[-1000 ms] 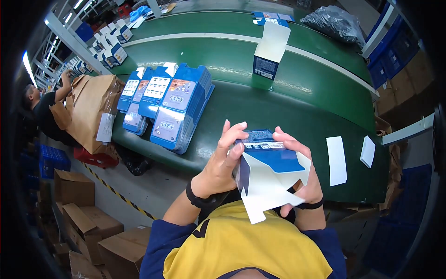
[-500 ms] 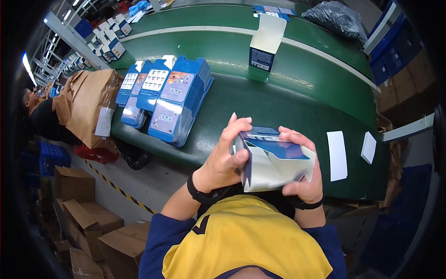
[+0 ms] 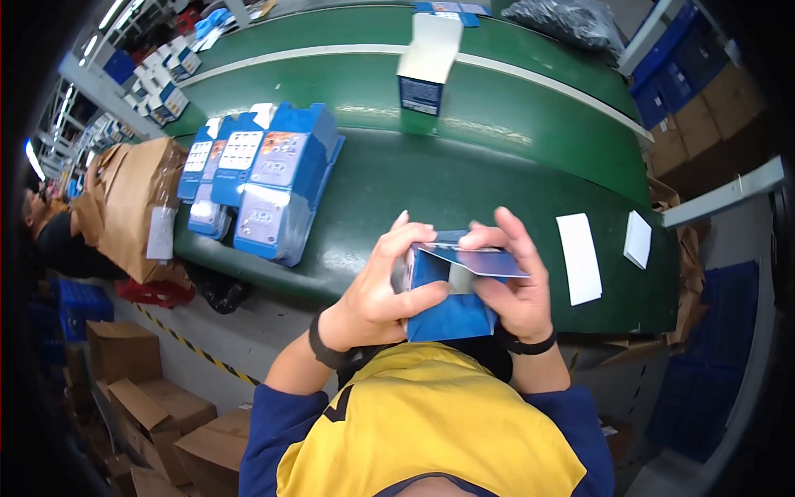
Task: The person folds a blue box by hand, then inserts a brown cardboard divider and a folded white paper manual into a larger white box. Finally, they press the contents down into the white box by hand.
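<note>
Blue carton (image 3: pixel 451 298) held chest-high, just near side of green conveyor (image 3: pixel 464 178), one flap half open on top. Left hand (image 3: pixel 377 290) wraps carton's left side, thumb across front panel. Right hand (image 3: pixel 517 286) clamps right side, fingers pressing flap down. Honestly, risk looks like flap creasing or tearing if pushed in crooked, or carton squashing under tight squeeze. Stack of flat blue cartons (image 3: pixel 265 186) sits on conveyor, left of hands; white slips (image 3: pixel 580 257) on right.
</note>
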A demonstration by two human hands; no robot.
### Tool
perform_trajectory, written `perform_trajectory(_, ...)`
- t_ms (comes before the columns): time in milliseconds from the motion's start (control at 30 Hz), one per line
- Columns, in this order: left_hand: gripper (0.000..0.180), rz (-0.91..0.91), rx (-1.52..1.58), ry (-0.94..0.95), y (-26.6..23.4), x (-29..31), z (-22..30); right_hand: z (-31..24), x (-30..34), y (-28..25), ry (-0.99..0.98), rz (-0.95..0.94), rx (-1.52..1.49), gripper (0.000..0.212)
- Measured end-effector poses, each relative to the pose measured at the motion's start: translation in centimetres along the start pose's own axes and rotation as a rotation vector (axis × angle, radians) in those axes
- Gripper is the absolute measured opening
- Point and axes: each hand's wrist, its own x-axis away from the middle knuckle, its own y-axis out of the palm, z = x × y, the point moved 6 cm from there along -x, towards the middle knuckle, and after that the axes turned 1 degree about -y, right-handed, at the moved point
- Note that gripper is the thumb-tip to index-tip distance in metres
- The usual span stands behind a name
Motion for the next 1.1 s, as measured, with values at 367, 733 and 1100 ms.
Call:
perform_trajectory(367,0.072,0.072,0.157,0.015,-0.3,-0.5,0.1,-1.7,-1.2,0.2,-0.114,-0.217,0.428,0.05)
perform_trajectory(733,0.08,-0.005,0.079,-0.02,-0.7,-0.1,0.2,-1.4,-2.4,1.9,0.068,-0.19,0.708,0.057)
perform_trajectory(1100,0.081,0.127,0.006,0.05,0.2,-0.4,0.8,0.4,-1.2,1.8,0.297,0.093,-0.347,0.057)
